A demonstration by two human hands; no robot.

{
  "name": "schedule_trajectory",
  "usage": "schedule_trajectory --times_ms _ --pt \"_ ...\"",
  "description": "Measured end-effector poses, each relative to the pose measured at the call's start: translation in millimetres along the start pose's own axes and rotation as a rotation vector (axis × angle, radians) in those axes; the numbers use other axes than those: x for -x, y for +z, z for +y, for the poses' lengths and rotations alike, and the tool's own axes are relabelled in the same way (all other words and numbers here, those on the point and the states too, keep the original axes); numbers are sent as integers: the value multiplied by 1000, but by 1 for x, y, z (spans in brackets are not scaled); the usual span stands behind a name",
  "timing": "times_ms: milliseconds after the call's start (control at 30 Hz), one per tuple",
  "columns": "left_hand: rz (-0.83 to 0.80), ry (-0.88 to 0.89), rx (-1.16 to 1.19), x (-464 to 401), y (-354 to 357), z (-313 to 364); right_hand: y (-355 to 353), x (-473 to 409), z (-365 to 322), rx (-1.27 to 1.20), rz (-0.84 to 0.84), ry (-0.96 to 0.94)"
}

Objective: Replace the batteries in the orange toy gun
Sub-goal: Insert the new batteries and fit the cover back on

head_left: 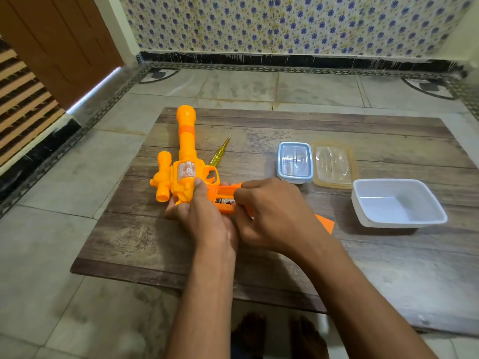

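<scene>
Wood-grain board on tiled floor, floral wall across top of frame, brown door upper left. Orange toy gun left-centre on board, barrel pointing up-frame. Left hand grips gun body, thumb on top. Right hand w/ fingers curled at open grip compartment, touching battery; can't tell if pinched.

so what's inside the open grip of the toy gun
One battery with a dark label shows in the toy gun grip compartment. The right hand covers the rest, so any others can't be seen.
</scene>
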State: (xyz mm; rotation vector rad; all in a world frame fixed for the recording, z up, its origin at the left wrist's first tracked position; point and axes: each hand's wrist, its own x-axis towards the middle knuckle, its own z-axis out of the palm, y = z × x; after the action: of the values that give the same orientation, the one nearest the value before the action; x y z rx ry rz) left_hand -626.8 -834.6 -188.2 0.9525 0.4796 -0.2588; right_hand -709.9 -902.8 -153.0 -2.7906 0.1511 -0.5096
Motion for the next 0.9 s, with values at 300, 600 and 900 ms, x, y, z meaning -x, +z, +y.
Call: schedule_trajectory --times_ms 300,600,900 --pt "-37 18 13 11 4 7 3 2 2 -152 74 80" --pt "-2 41 8 4 3 3 -3 10 13 -628 272 162" --pt "3 65 -16 0 1 -4 -1 11 22 -692 314 257"
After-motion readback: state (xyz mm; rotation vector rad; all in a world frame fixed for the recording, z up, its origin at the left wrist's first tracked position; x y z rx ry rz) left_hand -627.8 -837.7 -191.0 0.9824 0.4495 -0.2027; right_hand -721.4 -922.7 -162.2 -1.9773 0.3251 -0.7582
